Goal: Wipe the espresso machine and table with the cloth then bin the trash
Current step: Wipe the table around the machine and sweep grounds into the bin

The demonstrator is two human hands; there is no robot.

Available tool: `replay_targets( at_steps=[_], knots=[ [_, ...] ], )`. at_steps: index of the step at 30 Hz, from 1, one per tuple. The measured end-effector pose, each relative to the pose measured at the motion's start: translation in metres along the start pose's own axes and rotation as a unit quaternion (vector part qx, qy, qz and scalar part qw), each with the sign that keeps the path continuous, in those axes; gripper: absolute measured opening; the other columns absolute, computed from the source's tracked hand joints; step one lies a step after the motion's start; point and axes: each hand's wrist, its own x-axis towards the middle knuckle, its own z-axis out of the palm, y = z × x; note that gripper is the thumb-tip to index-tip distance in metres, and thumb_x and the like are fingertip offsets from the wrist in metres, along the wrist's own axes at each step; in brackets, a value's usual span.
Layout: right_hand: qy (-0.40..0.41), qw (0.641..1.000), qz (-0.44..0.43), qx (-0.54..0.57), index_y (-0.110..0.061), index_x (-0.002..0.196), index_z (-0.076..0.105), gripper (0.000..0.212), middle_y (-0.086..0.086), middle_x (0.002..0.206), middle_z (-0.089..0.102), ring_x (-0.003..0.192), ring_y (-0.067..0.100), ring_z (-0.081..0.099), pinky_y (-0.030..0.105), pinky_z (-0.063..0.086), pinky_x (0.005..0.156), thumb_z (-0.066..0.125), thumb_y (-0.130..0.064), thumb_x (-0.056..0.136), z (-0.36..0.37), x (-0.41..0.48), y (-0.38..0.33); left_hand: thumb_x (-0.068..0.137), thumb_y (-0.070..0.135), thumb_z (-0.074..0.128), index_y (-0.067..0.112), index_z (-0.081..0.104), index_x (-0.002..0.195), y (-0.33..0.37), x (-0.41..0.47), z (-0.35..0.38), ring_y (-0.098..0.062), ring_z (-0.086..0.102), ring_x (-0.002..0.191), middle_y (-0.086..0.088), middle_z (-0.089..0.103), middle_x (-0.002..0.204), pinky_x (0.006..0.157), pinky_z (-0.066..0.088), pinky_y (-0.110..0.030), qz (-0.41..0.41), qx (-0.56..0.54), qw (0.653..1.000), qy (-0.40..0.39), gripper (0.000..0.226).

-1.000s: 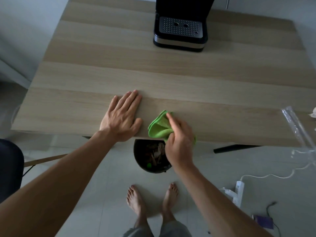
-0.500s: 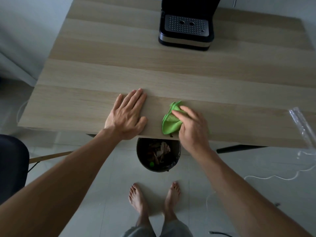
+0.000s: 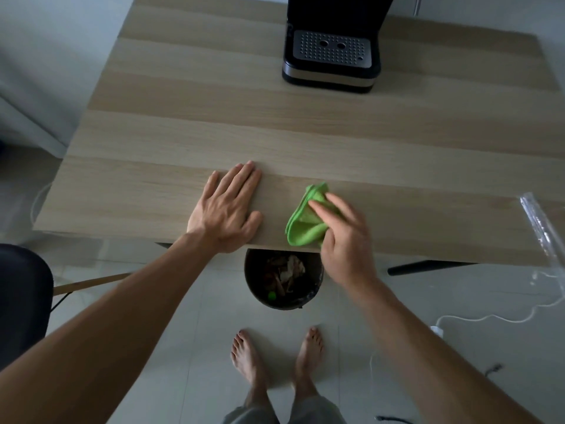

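Cloth [image 3: 303, 229] bunched in right grip [image 3: 347, 240] — left grip [image 3: 225, 211] flat on table [image 3: 305, 133].

No legible text, label, brand, number or sign in the head view.

Espresso machine [image 3: 331, 53], at 12 o'clock on the counter [image 3: 183, 117] — one small pale mark on its left front edge, too small to read.

Cloth [image 3: 305, 223], toward 6 o'clock on the counter — plain green, no print visible.
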Motion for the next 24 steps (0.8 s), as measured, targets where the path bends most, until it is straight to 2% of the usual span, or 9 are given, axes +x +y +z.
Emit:
replay_targets(
  at_steps=[3,5,11,14,18,21,24],
  knots=[
    [-0.064,0.996,-0.020,-0.062,-0.011,0.122,0.062,0.056,0.014,0.135,0.053,0.120,0.038,0.050,0.052,0.042,0.099,0.026,-0.009,0.079,0.003,0.011,0.006,0.081,0.047,0.025,0.013,0.027,0.150,0.001,0.000,0.001,-0.020,0.017,0.145,-0.005,0.020,0.158,0.118,0.011,-0.047,0.000,0.000,1.000,0.002,0.077],
    [-0.081,0.991,-0.049,-0.092,-0.011,0.124,0.061,0.053,0.014,0.136,0.052,0.123,0.038,0.048,0.055,0.041,0.099,0.029,-0.005,0.081,0.004,0.000,0.009,0.081,0.047,0.025,0.013,0.026,0.150,0.001,0.000,0.001,-0.020,0.017,0.145,-0.005,0.019,0.158,0.118,0.010,-0.046,-0.002,0.001,1.000,0.001,0.077],
    [-0.074,0.992,-0.051,-0.092,-0.013,0.121,0.063,0.048,0.010,0.133,0.056,0.119,0.036,0.052,0.052,0.045,0.094,0.034,-0.008,0.083,0.006,-0.034,0.002,0.081,0.048,0.023,0.014,0.023,0.151,0.000,0.001,0.002,-0.018,0.013,0.146,-0.004,0.016,0.159,0.118,0.006,-0.045,-0.003,0.001,1.000,-0.002,0.078],
    [-0.073,0.995,-0.064,-0.037,-0.012,0.120,0.064,0.048,0.010,0.130,0.058,0.117,0.033,0.053,0.047,0.046,0.095,0.034,-0.007,0.082,0.006,-0.045,-0.011,0.081,0.049,0.022,0.014,0.023,0.151,0.000,0.001,0.002,-0.018,0.012,0.146,-0.004,0.015,0.159,0.118,0.006,-0.045,0.001,0.000,1.000,-0.006,0.078],
    [0.010,0.999,0.003,0.038,-0.005,0.123,0.060,0.051,0.018,0.128,0.056,0.119,0.029,0.051,0.038,0.039,0.104,0.030,-0.005,0.081,-0.008,-0.034,-0.008,0.081,0.049,0.023,0.013,0.024,0.150,0.000,0.001,0.003,-0.019,0.013,0.146,-0.005,0.016,0.159,0.118,0.006,-0.045,0.003,-0.001,1.000,-0.003,0.078],
    [0.040,0.997,0.067,0.013,-0.002,0.124,0.059,0.054,0.018,0.130,0.054,0.120,0.031,0.050,0.036,0.037,0.106,0.027,-0.010,0.081,-0.009,-0.019,0.005,0.081,0.048,0.022,0.013,0.025,0.150,0.000,0.002,0.001,-0.019,0.014,0.146,-0.005,0.017,0.158,0.118,0.008,-0.046,0.003,-0.007,1.000,0.001,0.077],
    [0.026,0.996,0.060,-0.055,-0.005,0.120,0.062,0.053,0.016,0.127,0.057,0.117,0.032,0.051,0.043,0.042,0.101,0.028,-0.008,0.080,0.002,-0.027,0.001,0.081,0.048,0.022,0.013,0.024,0.150,0.000,0.001,0.002,-0.019,0.013,0.146,-0.005,0.016,0.158,0.118,0.008,-0.047,0.004,-0.005,1.000,0.001,0.077]
  ],
)
